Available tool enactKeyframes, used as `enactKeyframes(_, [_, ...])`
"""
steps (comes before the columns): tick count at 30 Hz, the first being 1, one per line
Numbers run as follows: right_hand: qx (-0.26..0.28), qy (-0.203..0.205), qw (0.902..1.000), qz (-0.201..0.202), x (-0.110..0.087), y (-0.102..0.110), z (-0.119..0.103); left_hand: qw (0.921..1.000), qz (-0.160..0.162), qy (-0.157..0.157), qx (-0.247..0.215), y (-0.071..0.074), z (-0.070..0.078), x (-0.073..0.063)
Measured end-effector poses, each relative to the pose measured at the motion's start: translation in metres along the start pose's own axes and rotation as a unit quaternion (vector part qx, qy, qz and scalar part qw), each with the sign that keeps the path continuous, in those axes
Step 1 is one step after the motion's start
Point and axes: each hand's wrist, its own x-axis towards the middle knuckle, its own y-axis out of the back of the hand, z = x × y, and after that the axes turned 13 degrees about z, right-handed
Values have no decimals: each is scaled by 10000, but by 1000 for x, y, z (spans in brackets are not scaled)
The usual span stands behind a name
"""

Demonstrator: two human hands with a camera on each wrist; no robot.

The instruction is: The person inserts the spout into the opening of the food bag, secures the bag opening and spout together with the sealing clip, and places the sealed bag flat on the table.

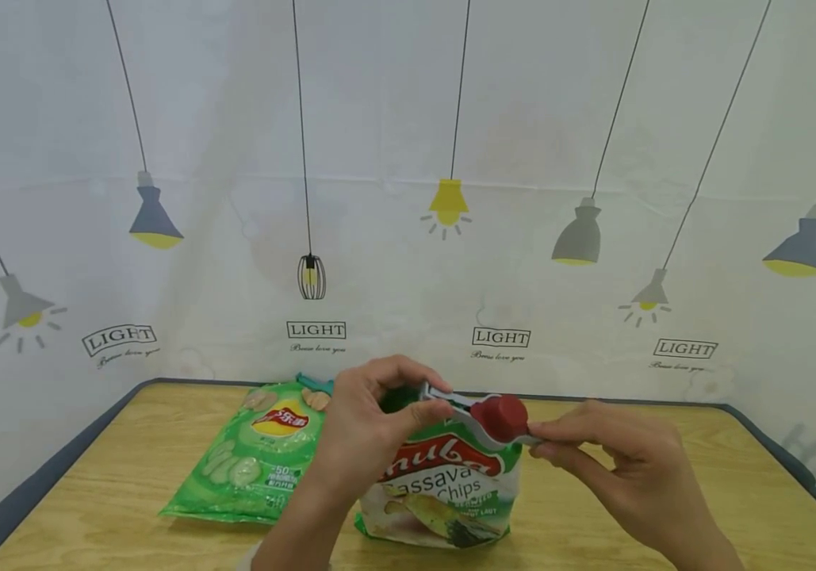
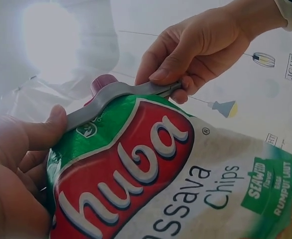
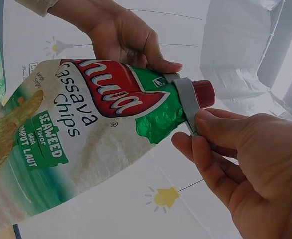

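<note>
A grey bag clip (image 2: 113, 92) with a red cap (image 1: 503, 416) lies across the top of a green and white bag of cassava chips (image 1: 443, 507). The bag stands on the wooden table in the head view. My left hand (image 1: 365, 432) pinches one end of the clip between thumb and fingers, at the bag's upper left. At the clip's other end, my right hand (image 1: 629, 464) pinches the grey tip with thumb and forefinger. In the right wrist view the clip crosses the green top of the bag, its red cap facing away from the bag.
A green bag of potato chips (image 1: 258, 456) lies to the left, with a teal clip (image 1: 313, 384) at its top corner. The wooden table (image 1: 115, 468) has a dark edge. Behind it hangs a white cloth (image 1: 379, 238) printed with lamps.
</note>
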Motion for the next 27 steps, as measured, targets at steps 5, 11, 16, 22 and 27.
enactKeyframes(5, [-81,89,9999,18,0,1,1,9977,161,-292,584,-1,1,1])
enactKeyframes(11, [12,-18,10000,60,-3,3,4,9878,277,-953,1201,0,0,2])
enactKeyframes(16, [251,-360,9990,113,-9,9,10,9803,362,-1382,1366,3,-3,3])
enactKeyframes(22, [455,-655,9967,181,-15,15,17,9701,545,-1559,1781,20,-12,3])
enactKeyframes(27, [313,-760,9963,257,-17,18,19,9702,596,-1376,1905,40,-24,-3])
